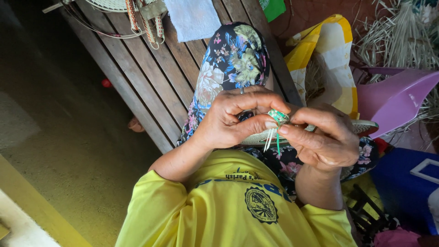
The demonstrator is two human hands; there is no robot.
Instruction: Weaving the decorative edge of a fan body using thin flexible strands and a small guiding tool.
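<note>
My left hand (231,120) and my right hand (325,138) meet above my lap, over a floral skirt (231,59). Between their fingertips they pinch a small green and pale woven piece (278,117). Thin pale and green strands (273,140) hang down from it. Left thumb and forefinger close on its left side, and the right fingers press on its right side. Under the hands lies a flat pale woven item (363,126), mostly hidden by them. A ring shows on one left finger.
A slatted wooden bench (151,73) runs under my legs, with a white cloth (192,18) and woven goods at its far end. To the right are a yellow checked cloth (329,50), dry straw (402,36), a purple plastic piece (395,98) and a blue box (402,183).
</note>
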